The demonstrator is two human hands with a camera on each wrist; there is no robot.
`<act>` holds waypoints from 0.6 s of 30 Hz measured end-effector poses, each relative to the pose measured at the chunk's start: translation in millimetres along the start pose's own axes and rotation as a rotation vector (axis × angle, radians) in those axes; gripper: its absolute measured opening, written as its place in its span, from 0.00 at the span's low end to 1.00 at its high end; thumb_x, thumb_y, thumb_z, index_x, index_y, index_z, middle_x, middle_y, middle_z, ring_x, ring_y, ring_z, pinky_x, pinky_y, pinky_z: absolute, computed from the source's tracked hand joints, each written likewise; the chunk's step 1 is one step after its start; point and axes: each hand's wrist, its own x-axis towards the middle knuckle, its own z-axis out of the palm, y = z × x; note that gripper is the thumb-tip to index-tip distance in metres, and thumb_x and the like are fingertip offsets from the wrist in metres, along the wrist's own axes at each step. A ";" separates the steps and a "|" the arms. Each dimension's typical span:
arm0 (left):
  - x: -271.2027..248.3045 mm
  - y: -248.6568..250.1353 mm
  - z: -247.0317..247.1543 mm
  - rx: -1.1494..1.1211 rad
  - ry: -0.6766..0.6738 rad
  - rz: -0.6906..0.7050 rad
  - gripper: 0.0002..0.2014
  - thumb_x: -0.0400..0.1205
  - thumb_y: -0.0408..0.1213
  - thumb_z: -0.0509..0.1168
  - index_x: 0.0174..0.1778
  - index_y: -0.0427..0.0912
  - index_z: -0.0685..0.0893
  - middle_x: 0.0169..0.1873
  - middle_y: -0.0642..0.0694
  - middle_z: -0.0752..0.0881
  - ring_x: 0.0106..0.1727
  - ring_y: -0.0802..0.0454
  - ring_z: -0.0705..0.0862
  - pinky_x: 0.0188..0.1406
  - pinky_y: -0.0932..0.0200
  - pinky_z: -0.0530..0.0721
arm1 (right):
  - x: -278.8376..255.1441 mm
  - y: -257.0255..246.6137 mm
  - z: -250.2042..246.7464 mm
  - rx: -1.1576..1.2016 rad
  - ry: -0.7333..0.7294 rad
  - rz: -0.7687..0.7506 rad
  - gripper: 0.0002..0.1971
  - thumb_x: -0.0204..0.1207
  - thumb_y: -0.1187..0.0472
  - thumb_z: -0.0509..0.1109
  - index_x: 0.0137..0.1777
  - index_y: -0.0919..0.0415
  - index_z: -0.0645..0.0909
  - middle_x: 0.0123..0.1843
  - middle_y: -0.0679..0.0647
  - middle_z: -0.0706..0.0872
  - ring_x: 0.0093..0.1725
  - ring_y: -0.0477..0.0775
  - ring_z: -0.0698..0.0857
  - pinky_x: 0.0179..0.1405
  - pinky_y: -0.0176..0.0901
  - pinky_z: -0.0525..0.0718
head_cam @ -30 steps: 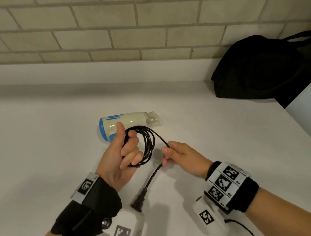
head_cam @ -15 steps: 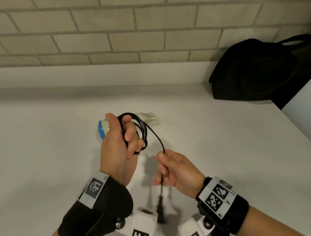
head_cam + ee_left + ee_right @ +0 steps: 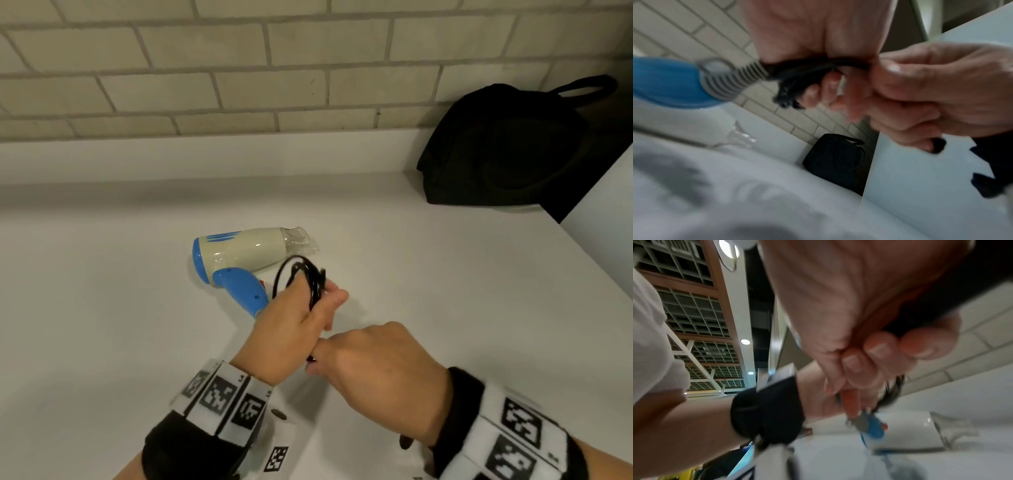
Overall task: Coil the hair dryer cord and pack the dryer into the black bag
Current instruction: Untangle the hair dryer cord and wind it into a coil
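Left hand around coiled cord

The hair dryer lies mid-counter; the bag sits behind, far right (against the wall).

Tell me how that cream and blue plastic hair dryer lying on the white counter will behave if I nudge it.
The cream and blue plastic hair dryer has a rounded barrel, so it might rock, but its angled blue handle lies on the white counter and probably stops a roll. The smooth surfaces suggest sliding. Its coiled black cord, gripped by the left hand, would likely tug it.
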 end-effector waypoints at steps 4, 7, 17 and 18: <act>-10.5 -3.3 -5.4 -0.012 -0.211 -0.096 0.24 0.71 0.58 0.48 0.30 0.40 0.77 0.15 0.54 0.78 0.22 0.61 0.76 0.31 0.74 0.73 | -9.0 8.8 -26.0 -0.051 0.095 -0.053 0.23 0.75 0.42 0.41 0.56 0.45 0.74 0.49 0.46 0.87 0.46 0.56 0.86 0.25 0.41 0.63; -12.4 2.2 -9.7 -0.149 -0.328 -0.170 0.24 0.75 0.58 0.45 0.21 0.47 0.70 0.07 0.54 0.67 0.15 0.60 0.65 0.24 0.74 0.68 | -2.9 14.2 -34.1 -0.087 0.134 -0.096 0.18 0.73 0.44 0.51 0.39 0.45 0.82 0.28 0.42 0.84 0.24 0.48 0.83 0.17 0.35 0.67; -14.9 -19.5 -19.9 -0.367 -0.534 -0.263 0.13 0.64 0.53 0.67 0.21 0.50 0.74 0.10 0.57 0.68 0.14 0.62 0.64 0.15 0.72 0.65 | 6.6 40.0 -38.8 -0.344 0.381 -0.229 0.13 0.66 0.65 0.66 0.43 0.45 0.84 0.46 0.50 0.85 0.48 0.56 0.78 0.47 0.46 0.63; -14.2 -18.9 -20.2 -0.384 -0.550 -0.263 0.13 0.65 0.52 0.67 0.20 0.51 0.73 0.10 0.58 0.68 0.13 0.62 0.64 0.16 0.73 0.65 | 9.4 40.0 -37.2 -0.340 0.429 -0.204 0.13 0.67 0.63 0.62 0.43 0.44 0.84 0.49 0.52 0.85 0.51 0.56 0.75 0.47 0.46 0.63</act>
